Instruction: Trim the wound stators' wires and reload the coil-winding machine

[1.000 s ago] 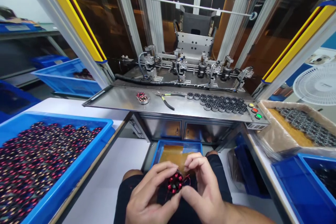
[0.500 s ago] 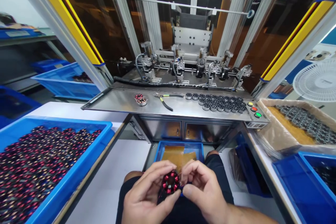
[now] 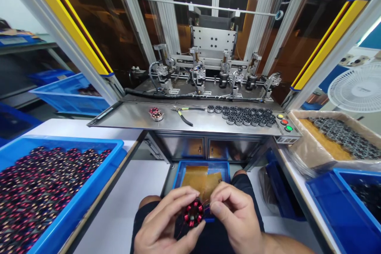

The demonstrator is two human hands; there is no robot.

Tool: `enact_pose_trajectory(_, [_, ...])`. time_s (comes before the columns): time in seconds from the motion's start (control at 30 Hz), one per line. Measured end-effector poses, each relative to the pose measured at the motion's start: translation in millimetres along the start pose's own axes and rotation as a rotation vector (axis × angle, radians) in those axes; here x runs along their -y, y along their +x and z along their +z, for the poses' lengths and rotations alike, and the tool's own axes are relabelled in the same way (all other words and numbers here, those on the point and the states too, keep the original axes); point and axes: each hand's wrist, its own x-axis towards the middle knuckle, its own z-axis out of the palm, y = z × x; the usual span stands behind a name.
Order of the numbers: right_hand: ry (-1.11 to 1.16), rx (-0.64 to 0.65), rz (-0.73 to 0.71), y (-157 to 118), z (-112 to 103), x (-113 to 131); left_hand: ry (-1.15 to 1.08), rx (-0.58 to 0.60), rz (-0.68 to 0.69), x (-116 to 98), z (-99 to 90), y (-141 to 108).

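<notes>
Held between the thumb and fingers of my left hand [image 3: 168,220] is a round motor stator [image 3: 193,213] wound with red wire, its coils facing up. Just to its right, my right hand [image 3: 236,214] is closed in a pinch on a thin red wire [image 3: 206,203] that runs out from the stator. The fingertips hide the wire's end. Both hands are above my lap, in front of a blue bin [image 3: 177,174] with brown sheets [image 3: 195,178] in it.
On the metal shelf [image 3: 127,117] lie wound stators [image 3: 156,115], pliers [image 3: 186,116] and rows of dark unwound cores [image 3: 248,115]. Coloured buttons [image 3: 285,122] sit at its right end. A blue tray [image 3: 119,147] of wound stators is left; a lined box [image 3: 300,158] of grey cores is right.
My right hand has moved slightly right, away from the stator, and the wire between them shows more. My left hand still holds the stator. The view has shifted a little.
</notes>
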Motion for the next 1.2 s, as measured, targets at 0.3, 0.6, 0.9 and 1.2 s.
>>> enact_pose_trajectory(0.3, [-0.131,0.103,-0.324,7,-7,8,-0.166,-0.096,-0.19,-10,3.1,8])
enact_pose_trajectory(0.6, [-0.239,0.085,-0.498,9,-3,8,-0.199,0.003,-0.169,-12,-2.3,13])
enact_pose_trajectory(0.9, [-0.2,0.063,-0.493,11,2,6,-0.174,0.065,-0.107,-11,-3.7,16])
enact_pose_trajectory(1.2, [-0.197,0.035,-0.474,6,-1,9,-0.045,-0.032,-0.019,-7,-1.4,10])
